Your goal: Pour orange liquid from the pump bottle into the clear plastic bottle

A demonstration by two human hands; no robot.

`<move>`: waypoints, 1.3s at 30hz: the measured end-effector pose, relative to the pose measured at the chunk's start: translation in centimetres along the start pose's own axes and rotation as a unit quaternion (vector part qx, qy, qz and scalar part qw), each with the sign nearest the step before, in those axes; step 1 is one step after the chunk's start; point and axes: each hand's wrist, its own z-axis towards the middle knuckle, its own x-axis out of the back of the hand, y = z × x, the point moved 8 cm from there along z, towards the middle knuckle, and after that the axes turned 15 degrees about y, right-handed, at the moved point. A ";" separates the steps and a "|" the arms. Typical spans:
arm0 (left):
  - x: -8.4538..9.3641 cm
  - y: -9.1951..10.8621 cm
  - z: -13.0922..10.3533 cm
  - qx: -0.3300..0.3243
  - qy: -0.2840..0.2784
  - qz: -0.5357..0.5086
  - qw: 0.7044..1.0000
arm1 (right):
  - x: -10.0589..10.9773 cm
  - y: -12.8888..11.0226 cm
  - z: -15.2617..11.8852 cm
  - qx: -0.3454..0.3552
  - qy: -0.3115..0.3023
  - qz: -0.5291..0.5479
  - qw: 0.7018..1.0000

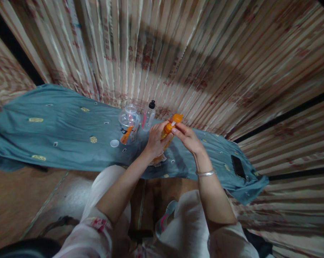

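Note:
Over the middle of the table, my left hand (156, 139) wraps round the body of a pump bottle (168, 142) with yellow-orange content. The bottle's orange pump head (178, 117) points up and to the right, with a short white part below it. My right hand (189, 137), a silver bangle on its wrist, has its thumb and fingers closed at the orange collar. Part of the bottle is hidden by my hands. Beneath them lies a crumpled brownish piece (159, 160), too blurred to name.
A clear plastic jar (133, 120) with an orange label stands left of my hands, a white round lid (114, 143) before it. Behind is a clear bottle (150, 115) with a black top. A phone (238, 166) lies right on the teal cloth (67, 139). Curtains (162, 53) hang behind.

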 end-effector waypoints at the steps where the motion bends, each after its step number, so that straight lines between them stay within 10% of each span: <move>1: 0.0 0.0 0.0 -0.002 -0.001 0.001 1.000 | 0.0 -0.1 0.0 0.010 0.002 -0.007 1.000; 28: -0.3 -0.7 -0.6 -0.026 0.027 0.019 0.999 | 0.2 -0.9 -1.6 0.005 0.261 -0.170 0.950; 39: -0.1 -0.3 -0.4 -0.049 0.004 0.028 0.998 | -0.9 -0.9 -0.7 0.067 0.033 -0.091 0.993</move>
